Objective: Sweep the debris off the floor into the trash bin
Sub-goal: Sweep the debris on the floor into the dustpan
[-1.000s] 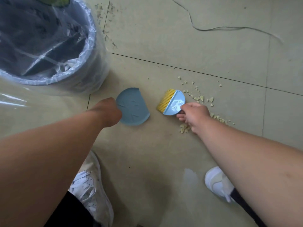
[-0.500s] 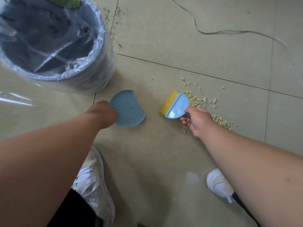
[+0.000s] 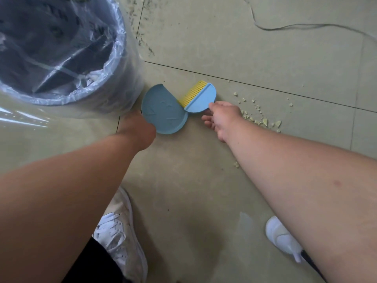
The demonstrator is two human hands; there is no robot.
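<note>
My left hand [image 3: 140, 129] grips the near edge of a small blue dustpan [image 3: 162, 112] lying on the floor tiles. My right hand [image 3: 221, 117] holds a blue hand brush [image 3: 201, 99] with yellow bristles; the bristles sit at the dustpan's open right edge. Pale yellowish debris crumbs [image 3: 263, 119] lie scattered on the floor to the right of my right hand, with one crumb [image 3: 236, 164] beside my right forearm. The trash bin [image 3: 114, 86], dark with a clear plastic liner, stands at the upper left, just beyond the dustpan.
My two white shoes are on the floor, the left shoe [image 3: 120, 231] under my left arm and the right shoe [image 3: 283, 237] at the lower right. A thin dark cable [image 3: 285, 27] snakes across the tiles at the top right. Dark grime [image 3: 140, 37] marks the tile joint beside the bin.
The brush has swept left from the crumbs until its bristles meet the dustpan. Dustpan and left hand have stayed near the bin. The camera view has shifted, the bin looming larger.
</note>
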